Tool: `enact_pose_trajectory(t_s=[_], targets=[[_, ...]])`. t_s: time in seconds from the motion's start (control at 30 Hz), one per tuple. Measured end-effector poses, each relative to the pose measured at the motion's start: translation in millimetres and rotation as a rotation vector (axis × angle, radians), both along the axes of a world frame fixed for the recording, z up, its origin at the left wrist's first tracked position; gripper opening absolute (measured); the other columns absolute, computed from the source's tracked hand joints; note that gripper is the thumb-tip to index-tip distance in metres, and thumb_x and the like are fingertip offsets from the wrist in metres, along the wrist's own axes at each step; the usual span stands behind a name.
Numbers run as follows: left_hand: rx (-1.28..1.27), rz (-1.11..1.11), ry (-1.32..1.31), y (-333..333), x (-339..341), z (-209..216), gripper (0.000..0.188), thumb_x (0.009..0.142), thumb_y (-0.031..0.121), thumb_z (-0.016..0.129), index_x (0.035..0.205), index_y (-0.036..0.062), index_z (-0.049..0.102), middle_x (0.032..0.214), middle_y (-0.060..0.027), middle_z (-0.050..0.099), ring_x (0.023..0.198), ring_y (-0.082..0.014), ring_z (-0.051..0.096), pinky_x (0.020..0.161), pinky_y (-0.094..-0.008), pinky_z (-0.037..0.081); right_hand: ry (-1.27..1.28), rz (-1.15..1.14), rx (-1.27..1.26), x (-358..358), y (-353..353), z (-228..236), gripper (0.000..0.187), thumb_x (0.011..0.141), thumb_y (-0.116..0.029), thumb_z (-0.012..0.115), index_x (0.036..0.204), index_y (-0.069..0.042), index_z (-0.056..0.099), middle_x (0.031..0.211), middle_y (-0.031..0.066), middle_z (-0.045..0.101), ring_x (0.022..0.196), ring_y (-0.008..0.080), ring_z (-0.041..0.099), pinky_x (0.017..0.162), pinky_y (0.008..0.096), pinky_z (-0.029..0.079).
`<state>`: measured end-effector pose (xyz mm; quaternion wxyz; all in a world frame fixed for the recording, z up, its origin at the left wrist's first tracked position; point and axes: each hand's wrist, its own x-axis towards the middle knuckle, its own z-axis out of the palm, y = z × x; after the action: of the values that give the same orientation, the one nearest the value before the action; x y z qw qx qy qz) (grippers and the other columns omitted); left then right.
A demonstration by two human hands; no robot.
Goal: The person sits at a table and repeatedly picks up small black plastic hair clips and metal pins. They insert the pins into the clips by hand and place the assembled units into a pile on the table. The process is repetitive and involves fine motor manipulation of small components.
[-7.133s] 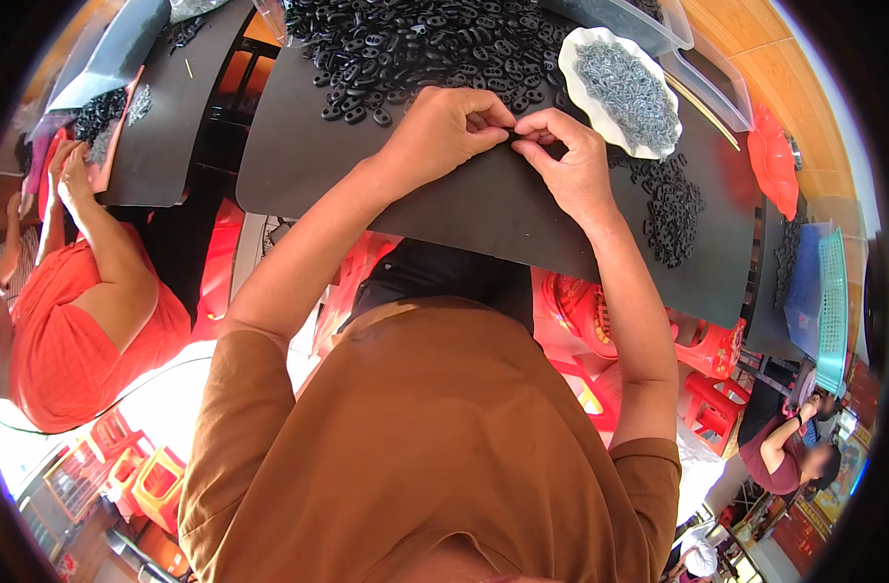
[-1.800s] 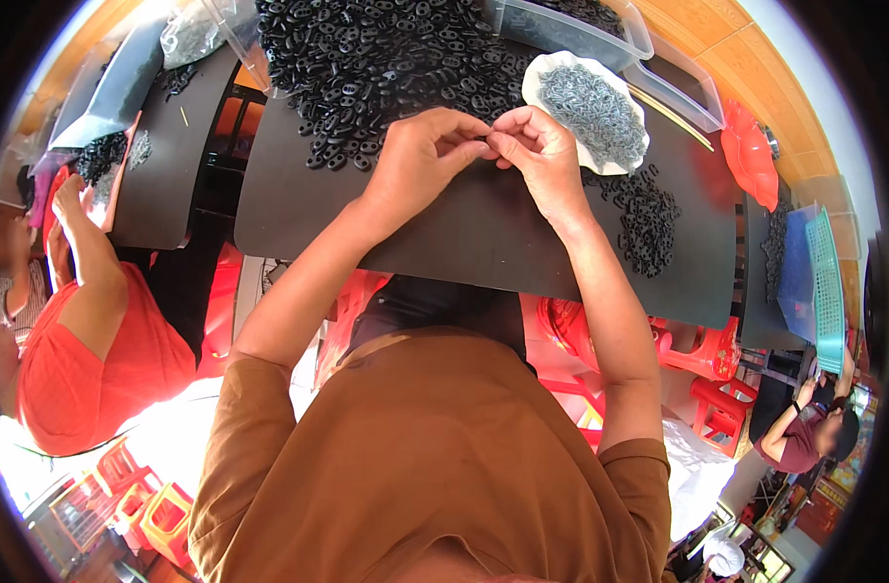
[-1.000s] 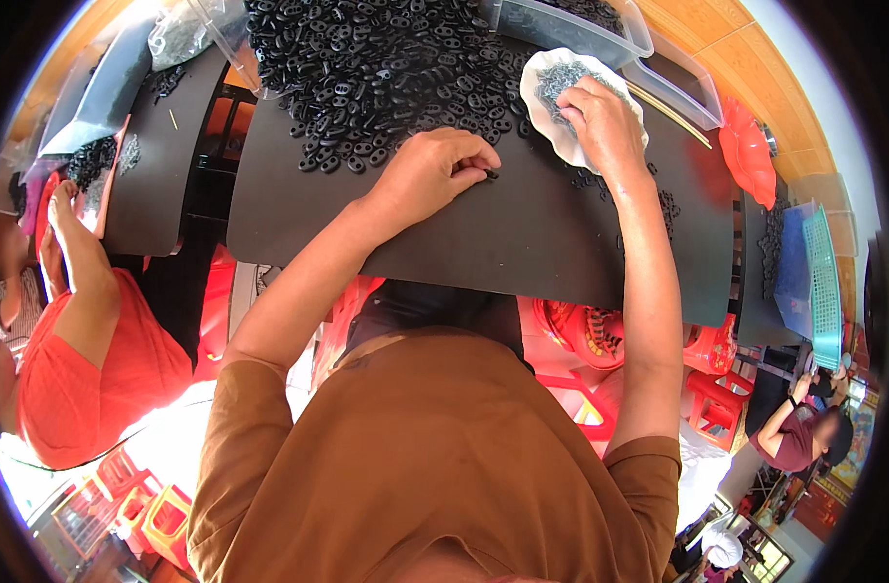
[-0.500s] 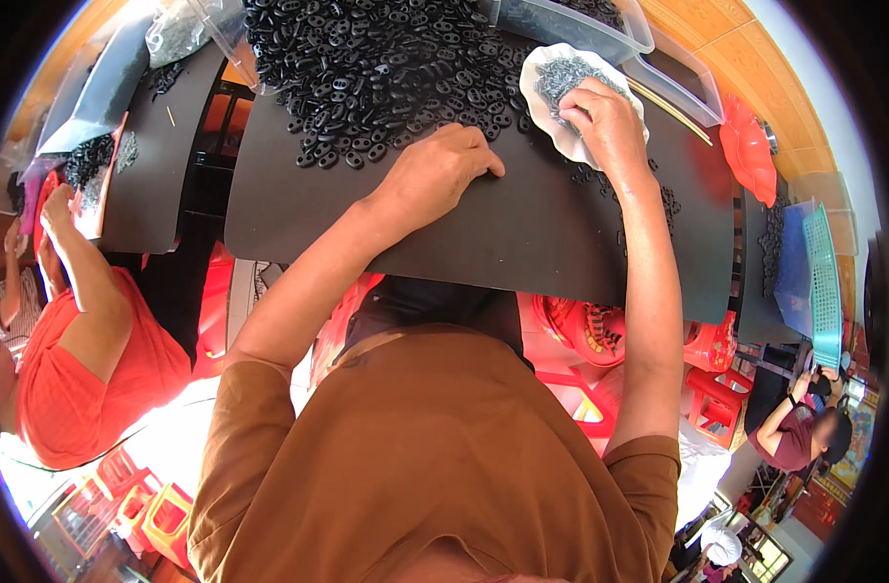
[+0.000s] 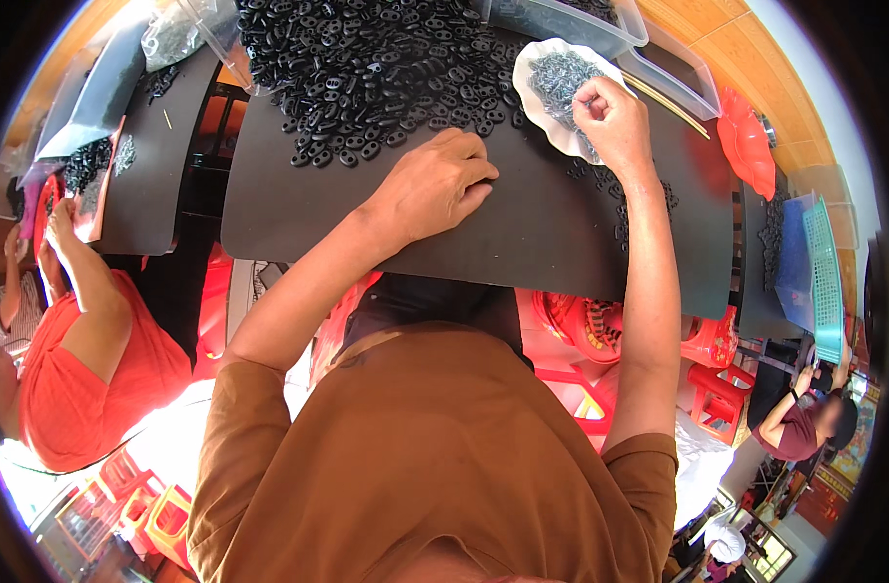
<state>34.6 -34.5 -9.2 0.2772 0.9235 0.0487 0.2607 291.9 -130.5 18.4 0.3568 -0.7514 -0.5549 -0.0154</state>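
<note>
A heap of small black oval pieces with holes (image 5: pixel 367 78) covers the far part of the dark table (image 5: pixel 522 238). By its near edge my left hand (image 5: pixel 440 183) rests with curled fingers and the thumb bent in; what it may hold is hidden. To the right stands a white wavy-edged bowl (image 5: pixel 534 102) filled with small, shiny grey pieces (image 5: pixel 558 80). Above the bowl's right side, my right hand (image 5: pixel 615 124) is closed in a pinch; anything between its fingertips is too small to make out.
More small black pieces (image 5: pixel 621 228) lie under and beside my right forearm. Behind the bowl are a clear plastic bin (image 5: pixel 571 34) and thin yellowish sticks (image 5: pixel 668 105). A red dish (image 5: pixel 746 146) sits at the right. A person in red (image 5: pixel 104 360) works at the left table.
My right hand has drawn back slightly from the grey pieces, its fingers pinched. My left hand has turned a little, showing more of its bent thumb.
</note>
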Motion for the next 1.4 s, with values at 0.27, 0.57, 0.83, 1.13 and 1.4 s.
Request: enact_pose_trajectory(t_s=[0.27, 0.57, 0.83, 1.13, 1.4], targets=[[-0.444, 0.036, 0.053, 8.0, 10.0, 17.4, 0.016, 0.085, -0.001, 0.068, 0.101, 0.0002, 0.067, 0.085, -0.0051, 0.066, 0.080, -0.0145, 0.066, 0.071, -0.0294, 0.054, 0.192, 0.011, 0.062, 6.4, -4.3, -7.4, 0.005, 0.082, -0.005, 0.070, 0.084, -0.005, 0.066, 0.077, 0.0005, 0.065, 0.067, 0.0087, 0.061, 0.065, 0.0245, 0.049], [-0.857, -0.034, 0.053, 18.5, 16.3, -0.6, 0.012, 0.091, 0.002, 0.065, 0.104, 0.0012, 0.067, 0.094, -0.0008, 0.066, 0.087, -0.0067, 0.064, 0.077, -0.0221, 0.053, 0.296, 0.042, 0.105, 3.2, -8.4, -7.0, 0.007, 0.086, -0.006, 0.066, 0.092, -0.005, 0.063, 0.081, 0.0016, 0.066, 0.069, 0.0096, 0.061, 0.067, 0.0251, 0.050], [-0.924, 0.038, 0.071, 23.5, 10.6, 2.5, 0.016, 0.090, 0.002, 0.066, 0.106, 0.0027, 0.068, 0.094, 0.0016, 0.066, 0.084, -0.0039, 0.062, 0.077, -0.0209, 0.051, 0.548, 0.070, 0.106, -2.5, -10.0, -4.5, 0.006, 0.089, -0.006, 0.064, 0.090, -0.004, 0.058, 0.076, -0.0006, 0.064, 0.066, 0.0067, 0.059, 0.066, 0.0225, 0.048], [-0.975, -0.007, 0.019, 25.1, 11.6, -0.6, 0.015, 0.091, 0.005, 0.067, 0.106, 0.0027, 0.069, 0.089, 0.0008, 0.067, 0.082, -0.0055, 0.062, 0.075, -0.0206, 0.051, 0.550, 0.105, 0.113, 0.5, -8.3, -10.1, 0.009, 0.087, -0.005, 0.070, 0.092, -0.004, 0.063, 0.077, -0.0028, 0.063, 0.067, 0.0030, 0.055, 0.065, 0.0200, 0.046], [-0.993, 0.020, 0.017, 23.9, 10.8, 2.1, 0.013, 0.090, 0.004, 0.069, 0.103, 0.0032, 0.068, 0.087, 0.0018, 0.067, 0.081, -0.0044, 0.062, 0.074, -0.0203, 0.051, 0.781, 0.183, 0.152, 6.3, -11.6, -10.8, 0.004, 0.089, -0.002, 0.069, 0.093, -0.003, 0.069, 0.084, -0.0007, 0.068, 0.070, 0.0061, 0.059, 0.069, 0.0220, 0.050]])
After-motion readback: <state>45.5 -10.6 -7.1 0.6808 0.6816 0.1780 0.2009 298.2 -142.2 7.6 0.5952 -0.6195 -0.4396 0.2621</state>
